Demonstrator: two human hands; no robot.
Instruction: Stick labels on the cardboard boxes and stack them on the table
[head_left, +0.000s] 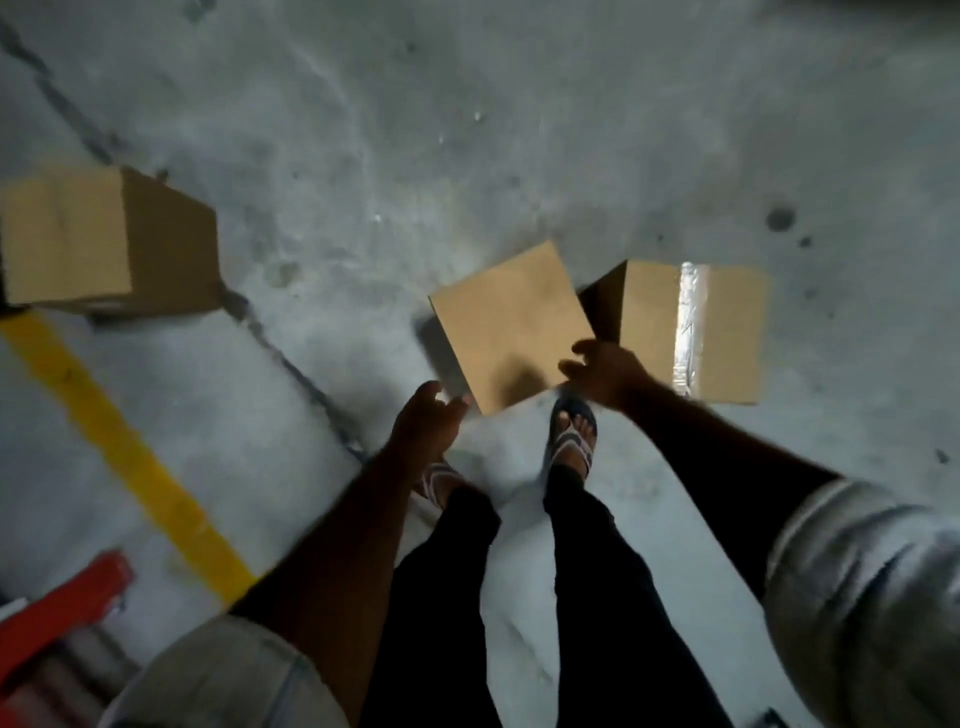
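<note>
Three cardboard boxes lie on the concrete floor. A plain box (506, 317) sits just in front of my feet. To its right lies a box with a clear tape strip (727, 332) across its top. A third box (78, 239) stands at the far left. My left hand (423, 421) hovers at the near left corner of the plain box, fingers relaxed and holding nothing. My right hand (605, 371) reaches over that box's near right corner, fingers spread, beside the taped box. I see no label on any box, and no table.
A yellow floor line (124, 452) runs diagonally at the left. A red metal frame (57, 613) sits at the bottom left corner. My sandalled feet (571, 441) stand right behind the plain box. Bare grey concrete (467, 130) stretches beyond the boxes.
</note>
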